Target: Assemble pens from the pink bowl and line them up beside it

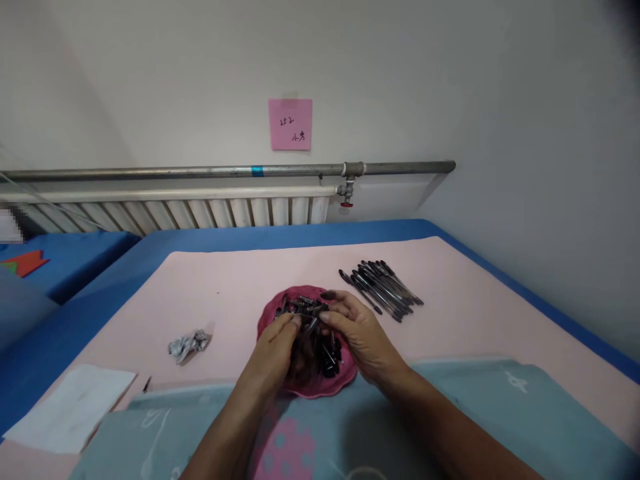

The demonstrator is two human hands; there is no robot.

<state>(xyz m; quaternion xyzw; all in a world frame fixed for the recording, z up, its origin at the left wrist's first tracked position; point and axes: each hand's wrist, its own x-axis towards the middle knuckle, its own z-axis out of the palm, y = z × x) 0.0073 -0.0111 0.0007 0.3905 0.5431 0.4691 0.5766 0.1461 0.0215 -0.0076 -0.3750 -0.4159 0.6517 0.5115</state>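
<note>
A wavy-edged pink bowl point(320, 389) holds a heap of small black and clear pen parts point(329, 360). Over it, my left hand point(274, 350) has thumb and fingers pinched together near the bowl's middle. My right hand point(361, 333) pinches a small dark pen part point(314, 325), with the fingertips of both hands close together. One fingertip of the right hand looks blackened. What the left fingers grip is too small and dark to make out. To the right of the bowl, several black-capped pens point(383, 287) lie side by side in a slanted row.
Crumpled grey paper point(189, 345) lies left of the bowl. Nearer the left edge are a white sheet point(70, 407) and a small dark piece point(147, 384). A pink cover point(230, 273) lies on the blue table point(295, 232). Behind it run a pipe point(200, 172) and radiator.
</note>
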